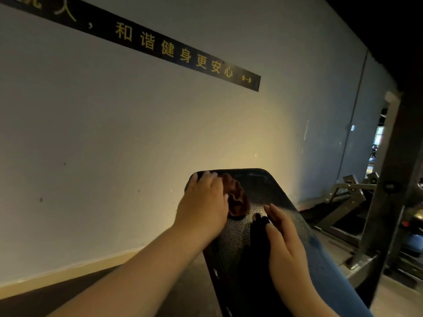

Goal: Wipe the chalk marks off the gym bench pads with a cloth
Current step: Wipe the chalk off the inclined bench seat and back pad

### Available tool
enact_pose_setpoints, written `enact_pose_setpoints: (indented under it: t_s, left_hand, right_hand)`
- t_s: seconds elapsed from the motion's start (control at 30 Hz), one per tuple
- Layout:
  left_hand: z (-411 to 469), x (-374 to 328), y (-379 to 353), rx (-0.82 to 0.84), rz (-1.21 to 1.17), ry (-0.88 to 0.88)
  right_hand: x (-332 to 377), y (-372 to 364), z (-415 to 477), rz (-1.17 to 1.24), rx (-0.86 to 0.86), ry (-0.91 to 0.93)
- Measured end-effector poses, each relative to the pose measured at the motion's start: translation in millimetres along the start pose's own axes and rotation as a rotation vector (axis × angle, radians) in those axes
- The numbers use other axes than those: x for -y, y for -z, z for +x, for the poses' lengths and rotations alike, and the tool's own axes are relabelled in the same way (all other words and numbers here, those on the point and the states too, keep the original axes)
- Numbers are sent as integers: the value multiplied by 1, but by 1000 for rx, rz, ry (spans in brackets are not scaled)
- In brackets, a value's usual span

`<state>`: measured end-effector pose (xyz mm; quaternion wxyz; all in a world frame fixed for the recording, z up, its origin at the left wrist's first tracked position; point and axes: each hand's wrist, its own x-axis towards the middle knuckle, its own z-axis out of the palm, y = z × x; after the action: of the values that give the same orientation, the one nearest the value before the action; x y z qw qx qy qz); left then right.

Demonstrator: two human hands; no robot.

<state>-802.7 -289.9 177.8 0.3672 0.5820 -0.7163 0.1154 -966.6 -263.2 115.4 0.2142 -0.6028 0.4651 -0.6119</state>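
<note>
— Quick, left hand?
— The left hand is down on the cloth, fingers bent over it, thumb against its edge. The cloth is reddish-brown and bunched. Only the part sticking out to the right of the hand shows; the rest is under the palm.
— Where on the bench?
— At the far end of the black bench pad, by its left corner. The fingertips reach the pad's top edge. The pad runs away toward the wall, and its near end is cut off at the bottom of the view.
— Right hand?
— The right hand is seen edge-on, fingers straight and pressed together, lying along the pad's right side with nothing in it. The thumb is hidden. Whether it's touching the pad or just above it, can't tell. There's a dark shadow beside it.
— Chalk?
— Too dim. The pebbled surface catches the light and the right edge has a bluish sheen. Can't call any of it a mark.
— Background?
— A black banner with yellow characters slants across the wall, its left end cut off. There's a dark post at right, and a grey metal frame beside it, low on the floor. Its details are murky.
</note>
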Motion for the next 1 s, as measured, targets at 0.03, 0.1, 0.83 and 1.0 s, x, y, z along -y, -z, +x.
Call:
enact_pose_setpoints:
  t_s: [0.03, 0.1, 0.83, 1.0]
  left_hand:
    - [4, -2, 2, -21, -14, 36]
    - [-2, -15, 0, 10, -41, 40]
    - [23, -2, -4, 39, 89, 23]
    - [-17, -38, -11, 274, -21, -104]
  right_hand:
    - [-2, -1, 0, -29, 5, -4]
    - [-4, -3, -1, -72, 8, 7]
    - [-13, -2, 1, -85, -16, 14]
    - [-6, -3, 3, -56, 50, 1]
